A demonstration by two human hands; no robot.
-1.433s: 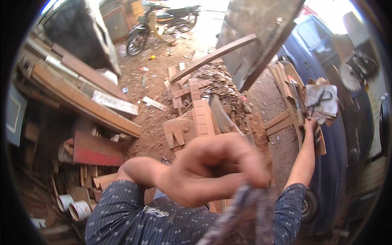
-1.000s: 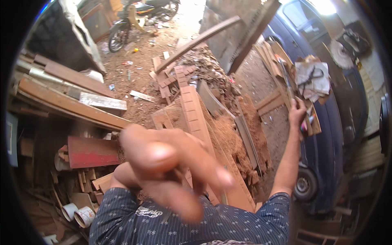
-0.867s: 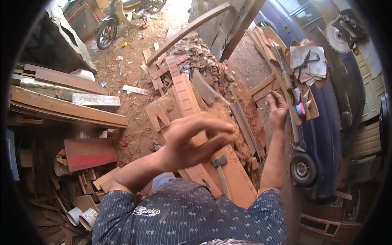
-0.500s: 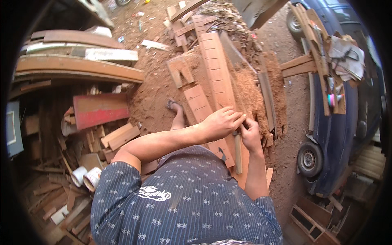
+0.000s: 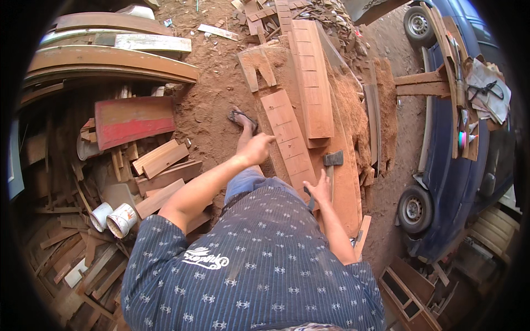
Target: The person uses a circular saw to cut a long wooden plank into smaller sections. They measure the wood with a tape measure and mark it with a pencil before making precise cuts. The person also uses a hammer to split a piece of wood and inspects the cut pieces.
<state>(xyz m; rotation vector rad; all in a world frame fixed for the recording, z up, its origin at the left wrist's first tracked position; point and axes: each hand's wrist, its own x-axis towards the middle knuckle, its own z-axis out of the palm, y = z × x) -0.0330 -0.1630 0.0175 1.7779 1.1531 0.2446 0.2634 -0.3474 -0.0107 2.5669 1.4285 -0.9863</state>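
The lettering which is clear enough to read stands on the person's dark striped shirt (image 5: 259, 237). It is 1 white line of curved script (image 5: 206, 260), placed toward the left side of the chest, and it runs a little slanted. Directly above its left part there is a small white emblem (image 5: 197, 251), made of several strokes. On the left side of the scene, 1 white bucket (image 5: 130, 214) also shows some reddish marks, but they are too small for me to read or to recognise as letters.
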